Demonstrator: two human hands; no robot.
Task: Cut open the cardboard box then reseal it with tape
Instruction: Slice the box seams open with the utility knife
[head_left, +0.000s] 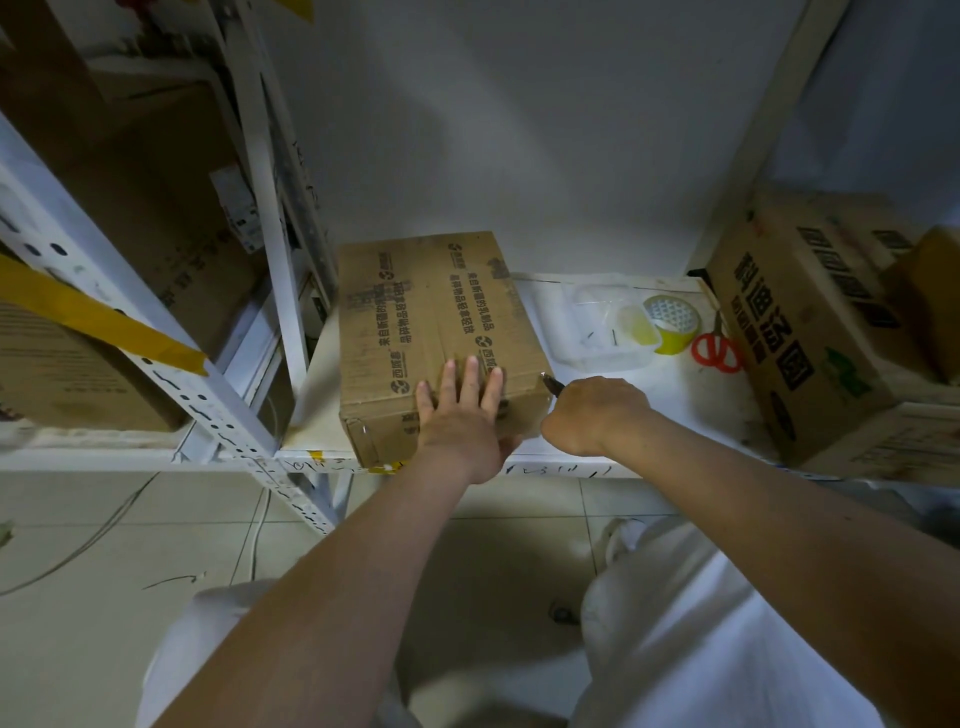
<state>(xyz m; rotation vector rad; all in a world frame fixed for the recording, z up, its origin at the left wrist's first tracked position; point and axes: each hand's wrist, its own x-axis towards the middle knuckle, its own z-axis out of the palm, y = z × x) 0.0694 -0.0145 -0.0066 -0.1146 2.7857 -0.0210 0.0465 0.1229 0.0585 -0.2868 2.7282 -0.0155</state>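
A brown cardboard box (431, 317) with printed text lies on a white shelf (660, 395). My left hand (462, 415) presses flat on the box's near top edge, fingers straight. My right hand (592, 413) grips a small knife (551, 383) whose tip touches the box's near right corner. A roll of yellow tape (672, 323) lies to the right on the shelf, with red-handled scissors (717, 349) beside it.
A clear plastic tray (597, 338) sits between the box and the tape. A larger printed carton (810, 332) stands at the right. White metal shelving posts (270, 218) and more cartons stand at the left. Tiled floor lies below.
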